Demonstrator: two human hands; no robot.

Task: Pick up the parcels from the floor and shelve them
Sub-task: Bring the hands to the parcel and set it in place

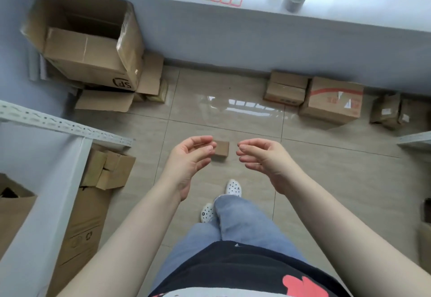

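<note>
A small brown parcel (221, 149) lies on the tiled floor ahead of my feet. My left hand (191, 159) hovers above it on its left, fingers curled and apart, holding nothing; its fingertips overlap the parcel's left edge in the view. My right hand (261, 159) hovers to the parcel's right, also cupped and empty. More parcels stand along the far wall: a flat brown one (285, 88), a larger one with red print (332, 100), and a dark wrapped one (388, 111). A grey metal shelf (46, 147) stands at my left.
A large open carton (86, 37) sits stacked on flattened cardboard in the far left corner. More cardboard boxes (107, 170) lie under and beside the left shelf. A second shelf edge (415, 138) shows at right. A windowsill (279, 0) carries labels and a tape roll.
</note>
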